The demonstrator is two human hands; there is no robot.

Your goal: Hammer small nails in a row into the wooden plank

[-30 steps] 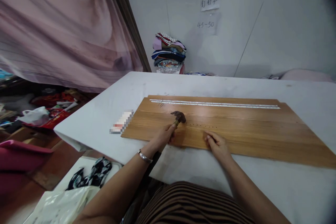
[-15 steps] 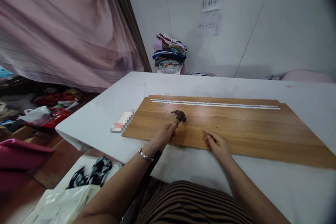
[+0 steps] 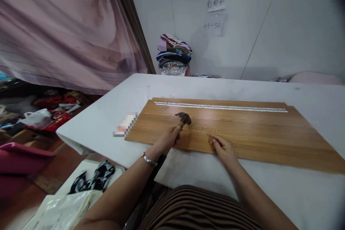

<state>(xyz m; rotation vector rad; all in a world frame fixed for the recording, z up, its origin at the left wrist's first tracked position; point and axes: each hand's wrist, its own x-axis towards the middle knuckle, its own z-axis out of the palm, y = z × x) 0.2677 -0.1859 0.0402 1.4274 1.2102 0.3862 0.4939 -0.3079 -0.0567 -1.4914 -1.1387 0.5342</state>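
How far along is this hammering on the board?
Done, it seems: a short row of dots, likely driven nails, marks the board. In hand: the left hand grips the hammer, head at the row's left end; the right hand rests on the board. Left: a few loose nails, it appears, lie at the far-left corner.

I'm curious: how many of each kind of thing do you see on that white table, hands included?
hammer: 1
board: 1
hands: 2, the left hand gripping the hammer, the right hand resting on the board
white strip: 1
blurred item: 1
nails in the board: too small to count
Total: 6
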